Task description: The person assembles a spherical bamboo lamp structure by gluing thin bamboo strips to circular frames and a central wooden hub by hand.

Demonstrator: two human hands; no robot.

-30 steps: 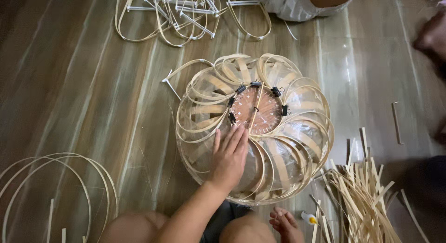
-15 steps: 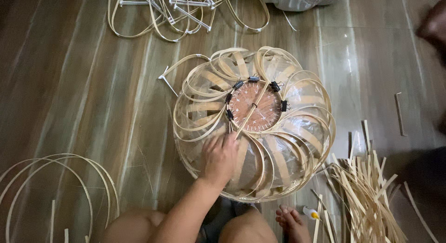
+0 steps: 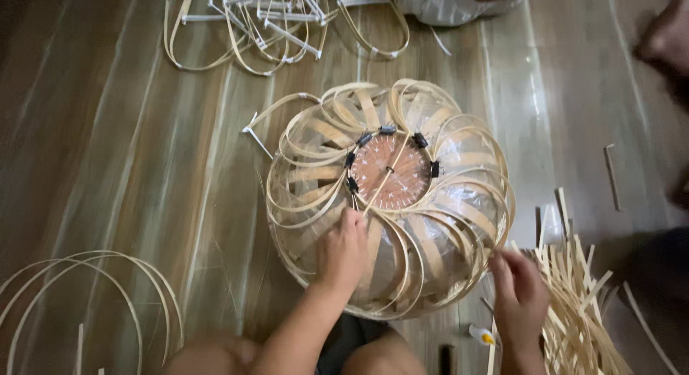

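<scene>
The left hand (image 3: 343, 251) had slid down the bamboo-strip lampshade frame (image 3: 391, 195), pinching a thin stick (image 3: 385, 177) near its centre; the right hand (image 3: 520, 297) had newly appeared beside it, fingers loosely curled among loose strips (image 3: 574, 303).

Head view, steeply down, close

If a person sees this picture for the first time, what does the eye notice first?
First comes the round dome of looped pale bamboo strips at the centre of the wooden floor. The left hand rests on its near side; the right hand reaches a loose strip pile.
</scene>
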